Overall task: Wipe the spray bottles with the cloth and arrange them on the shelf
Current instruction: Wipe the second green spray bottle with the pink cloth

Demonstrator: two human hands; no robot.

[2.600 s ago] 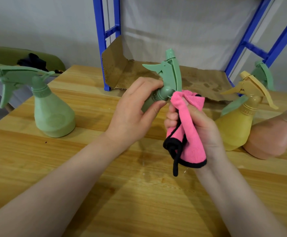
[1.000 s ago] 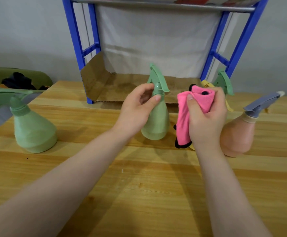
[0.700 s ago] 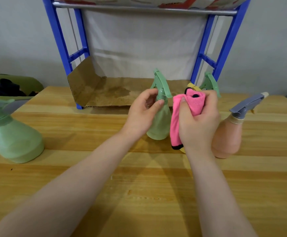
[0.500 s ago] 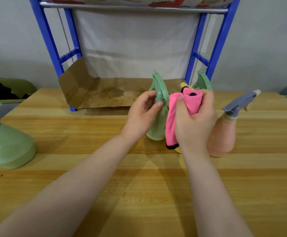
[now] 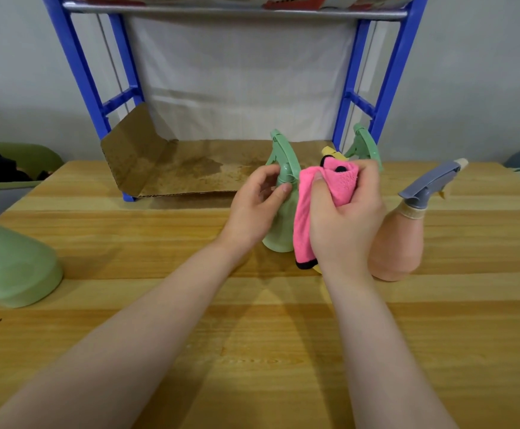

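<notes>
The small pale-green plastic spray bottle [image 5: 280, 218] stands upright on the wooden surface [image 5: 252, 351], toward its far edge and just in front of the blue metal shelf [image 5: 385, 82] with its brown cardboard liner [image 5: 184, 168]. It looks like thin moulded plastic, and I judge it light and probably slick, with a wide base and a narrow neck under the trigger head; the neck seems the surest place to hold it, since the rounded body could slide in the palm and the thin trigger may flex. The left hand [image 5: 252, 209] reaches in from the near left, forearm stretched forward, and its thumb and fingers [image 5: 283, 188] curl round that neck. The right hand [image 5: 345, 218] is raised beside the bottle, its fingers clamped on a bunched pink microfibre cloth with black trim [image 5: 306, 218], soft and limp, which hangs against the bottle's right side. Behind this hand a yellow spray bottle [image 5: 330, 151] and another green trigger head [image 5: 364, 144] are mostly hidden. A peach bottle with a grey trigger [image 5: 401, 239] stands just to the right, and a larger green bottle [image 5: 11, 267] sits blurred near the left edge.
</notes>
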